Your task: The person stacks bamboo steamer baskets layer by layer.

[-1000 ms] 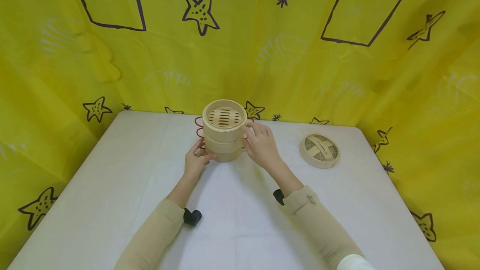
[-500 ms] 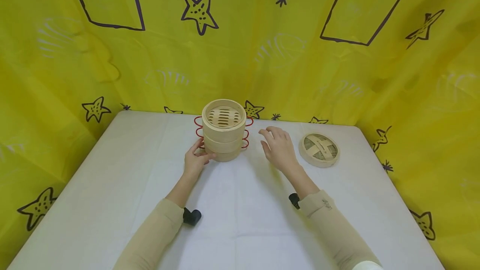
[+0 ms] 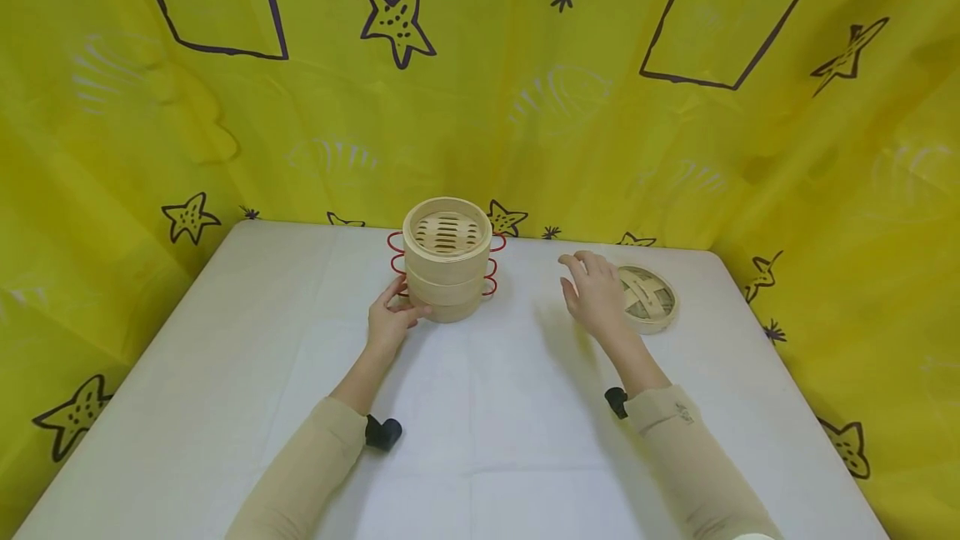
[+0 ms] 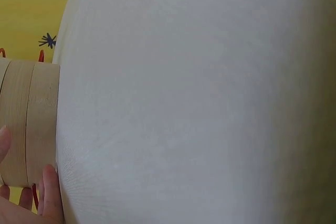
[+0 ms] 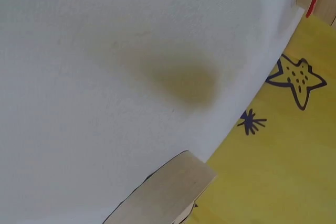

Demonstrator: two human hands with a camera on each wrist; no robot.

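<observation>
A bamboo steamer (image 3: 447,273) of stacked round tiers with red side loops stands upright near the back of the table. Its slatted top tier is uncovered. My left hand (image 3: 390,323) holds the lower left side of the stack, thumb at the front and fingers around the side. In the left wrist view, fingertips lie against the lower steamer tiers (image 4: 39,114). My right hand (image 3: 600,294) hovers with loosely bent fingers and holds nothing. It overlaps the left edge of the woven bamboo lid (image 3: 651,300); the lid's side wall (image 5: 165,192) appears low in the right wrist view.
A white cloth covers the table (image 3: 472,423). Yellow curtains (image 3: 480,90) with starfish drawings hang right behind its back edge and along both sides. A black wrist device (image 3: 384,433) sits at the left cuff, with another (image 3: 617,402) at the right.
My right hand has left the right side of the steamer and moved right to the lid. The left hand has stayed on the steamer, which has not moved.
</observation>
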